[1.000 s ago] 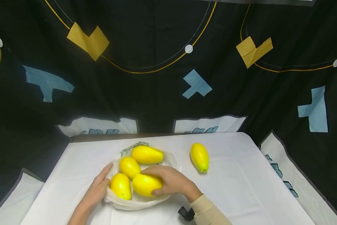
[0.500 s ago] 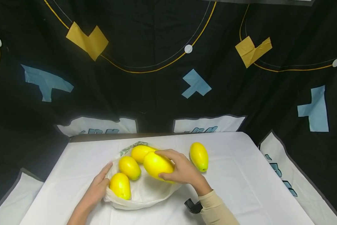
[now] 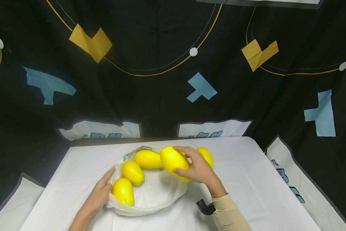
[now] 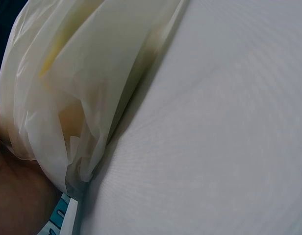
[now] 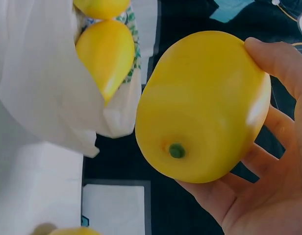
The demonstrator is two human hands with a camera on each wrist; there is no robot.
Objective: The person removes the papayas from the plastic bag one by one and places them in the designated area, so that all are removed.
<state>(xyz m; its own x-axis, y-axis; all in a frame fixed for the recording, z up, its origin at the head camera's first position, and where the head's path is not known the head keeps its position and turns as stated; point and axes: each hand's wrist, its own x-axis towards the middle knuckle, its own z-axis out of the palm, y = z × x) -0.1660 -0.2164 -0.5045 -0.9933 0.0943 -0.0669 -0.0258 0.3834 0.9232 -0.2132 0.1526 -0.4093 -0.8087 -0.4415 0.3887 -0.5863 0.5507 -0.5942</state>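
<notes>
My right hand (image 3: 201, 170) holds a yellow mango (image 3: 173, 159) over the right side of a thin white plastic bag (image 3: 158, 194). In the right wrist view the mango (image 5: 200, 103) shows its green stem end, with the thumb on one side and fingers behind. At the bag's left rim my left hand (image 3: 99, 194) grips the plastic, thumb at the edge. Inside the open bag lie three more mangoes: one at the back (image 3: 146, 159), one in the middle (image 3: 133, 173) and one in front (image 3: 123, 192). The left wrist view shows mostly bunched plastic (image 4: 92, 93).
Another mango (image 3: 206, 156) lies on the white-covered table (image 3: 242, 186) right of the bag, partly hidden behind the right hand. A black wrist device (image 3: 206, 207) sits under the right sleeve. A dark curtain (image 3: 147, 99) hangs behind the table.
My right hand has lifted the mango from the bag's front right, carrying it up and to the right. The left hand stays at the bag's rim.
</notes>
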